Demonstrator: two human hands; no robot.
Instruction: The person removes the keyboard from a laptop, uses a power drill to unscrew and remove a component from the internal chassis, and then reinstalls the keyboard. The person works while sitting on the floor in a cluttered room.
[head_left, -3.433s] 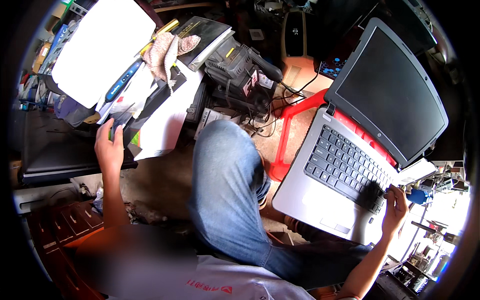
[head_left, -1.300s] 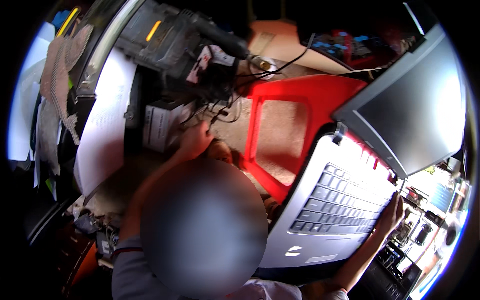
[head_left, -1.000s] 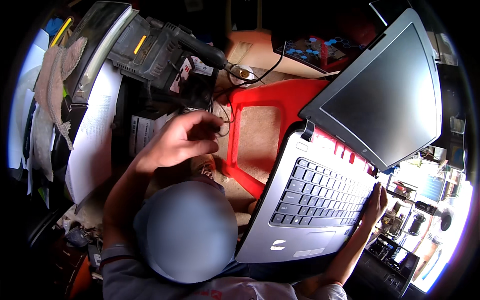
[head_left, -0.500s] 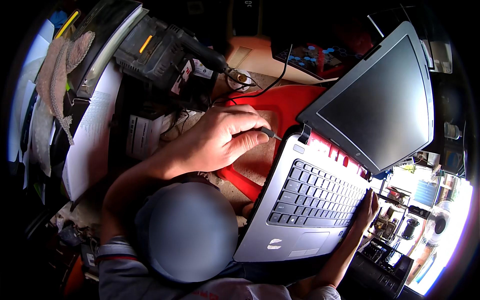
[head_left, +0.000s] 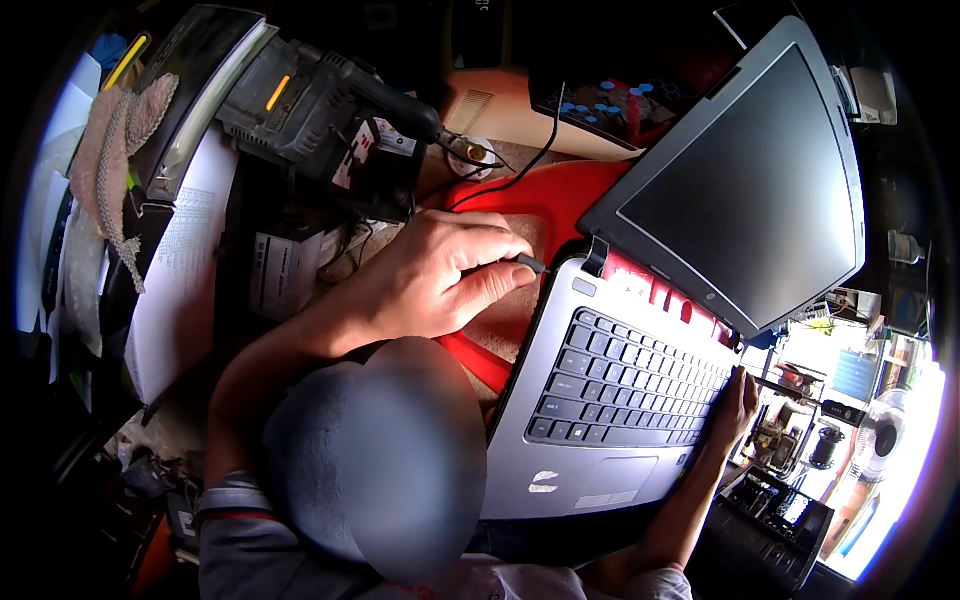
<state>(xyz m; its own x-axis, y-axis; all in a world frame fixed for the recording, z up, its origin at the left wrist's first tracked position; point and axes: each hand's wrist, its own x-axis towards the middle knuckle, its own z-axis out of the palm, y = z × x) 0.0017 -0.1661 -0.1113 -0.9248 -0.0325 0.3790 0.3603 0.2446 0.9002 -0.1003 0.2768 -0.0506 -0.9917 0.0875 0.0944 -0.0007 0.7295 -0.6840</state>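
Note:
An open silver laptop [head_left: 600, 455] with black keys lies tilted before me. Its dark screen [head_left: 740, 190] leans back to the upper right. Between thumb and forefinger, my left hand [head_left: 440, 275] pinches a small dark plug-like piece [head_left: 528, 264]. The piece points at the laptop's left side near the hinge; its tip looks to meet the edge, though whether it sits inside a port I cannot tell. Along the opposite side, my right hand [head_left: 738, 408] grips the laptop's right edge, its fingers partly hidden underneath.
Behind the laptop stands a red plastic seat [head_left: 560, 190], with a dark loose cable [head_left: 548, 145] beside it. A dark power tool [head_left: 300, 110] and papers [head_left: 185, 270] are at left. A blurred grey rounded shape [head_left: 380, 460] covers the lower middle. A black crate-like case [head_left: 765, 525] is at right.
The laptop sits slightly farther left in the picture. The thin tip of the dark piece, visible just outside the laptop before, now appears against its left edge. Both hands keep their hold.

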